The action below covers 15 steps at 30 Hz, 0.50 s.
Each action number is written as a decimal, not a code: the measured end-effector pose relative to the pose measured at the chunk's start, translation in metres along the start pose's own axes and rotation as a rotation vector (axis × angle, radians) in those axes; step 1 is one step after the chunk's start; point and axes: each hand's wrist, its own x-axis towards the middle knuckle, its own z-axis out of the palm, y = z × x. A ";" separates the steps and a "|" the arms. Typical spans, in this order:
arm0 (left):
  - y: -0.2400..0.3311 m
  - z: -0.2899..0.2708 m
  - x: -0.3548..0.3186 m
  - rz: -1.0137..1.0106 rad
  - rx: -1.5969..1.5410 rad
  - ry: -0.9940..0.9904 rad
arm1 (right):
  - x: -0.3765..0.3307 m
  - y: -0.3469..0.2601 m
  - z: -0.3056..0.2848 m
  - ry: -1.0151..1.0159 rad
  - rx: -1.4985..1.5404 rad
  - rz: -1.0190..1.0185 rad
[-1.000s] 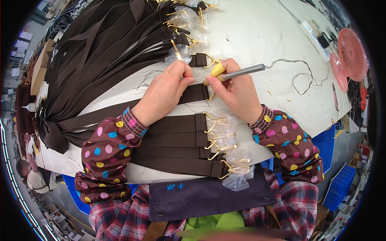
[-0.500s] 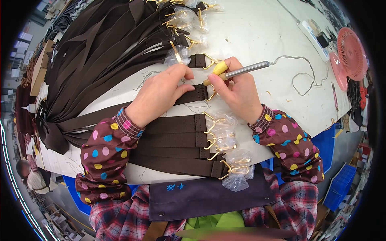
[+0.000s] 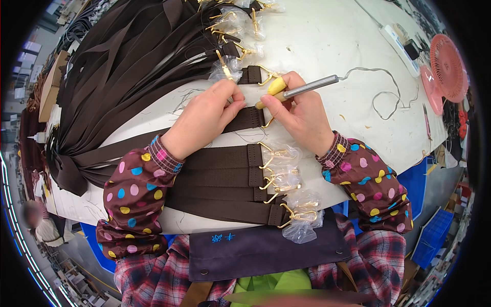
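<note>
Both our hands are working close together at the middle of the white tabletop [image 3: 327,46]. Our left hand [image 3: 204,120] is lying flat with its fingers closed down on a dark brown webbing strap [image 3: 240,118], pinning it just short of its stitched end. Our right hand [image 3: 299,115] is gripping a pen-like heated tool [image 3: 299,89] with a metal barrel, a yellow collar and a grey cord trailing off to the right; we are holding its tip right at the strap's end, where a gold clip [image 3: 267,123] is showing.

The strap is running left to right, its long axis passing under our left palm and its free end pointing toward our right hand, so the right hand is the nearer one to the end being worked and the left is only steadying.

Nearer to us, four more straps [image 3: 220,179] are lying side by side, each ending in a gold clip wrapped in clear plastic [image 3: 302,225]. A large heap of brown straps [image 3: 128,66] is piled far left, and a small pink fan [image 3: 449,66] is standing far right.
</note>
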 end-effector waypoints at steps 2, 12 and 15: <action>0.001 0.000 0.001 -0.045 -0.129 -0.016 | 0.000 0.003 0.001 0.004 -0.001 -0.009; 0.001 0.000 0.002 -0.087 -0.190 -0.040 | 0.000 0.000 0.002 -0.001 -0.039 -0.020; 0.001 0.000 0.002 -0.075 -0.183 -0.038 | 0.001 -0.001 0.002 -0.009 -0.055 -0.027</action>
